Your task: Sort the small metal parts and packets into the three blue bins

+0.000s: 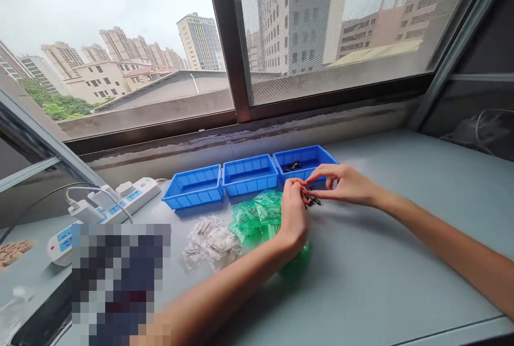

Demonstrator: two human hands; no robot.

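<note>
My left hand (pixel 295 209) is closed, its bent fingers meeting those of my right hand (pixel 348 184) in front of the right-hand blue bin. A small black piece (pixel 314 201) with thin, curled parts shows at the left fingertips, just under my right thumb; its kind cannot be made out. The thumb and forefinger of my right hand come together in a pinch, and whatever lies between them is hidden. Below and partly behind my left hand is a pile of green plastic packets (pixel 257 215). Clear small bags (pixel 212 241) with thin pieces inside lie left of that pile.
Three blue bins, left (pixel 193 188), middle (pixel 251 177) and right (pixel 295 154), stand in a row by the window. Black pieces (pixel 292 166) lie in the right one. A white power strip (pixel 138 196) with plugs and cables sits at left, beside a blurred-out patch (pixel 124 281).
</note>
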